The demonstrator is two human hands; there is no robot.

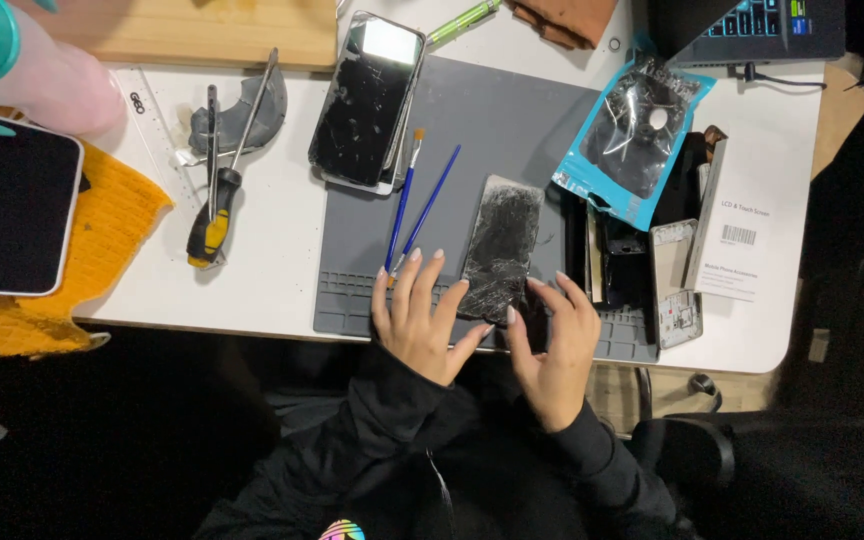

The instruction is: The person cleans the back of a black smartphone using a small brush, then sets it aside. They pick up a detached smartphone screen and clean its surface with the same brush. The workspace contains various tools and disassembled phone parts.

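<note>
1. My left hand (420, 318) lies flat on the near edge of the grey rubber work mat (512, 130), fingers spread, and its fingertips touch the left edge of the cracked black glass phone screen (500, 248).
2. My right hand (552, 345) is also open, with fingers apart, and touches the near right corner of the screen; neither hand clamps it.
3. The screen lies on the mat, near its middle, already apart from any phone body. I judge it is removed, and the rest is not done.
4. Two thin blue-handled brushes (414, 205) lie just left of it.
5. A glossy black phone (367, 100) lies farther, at the left.
</note>
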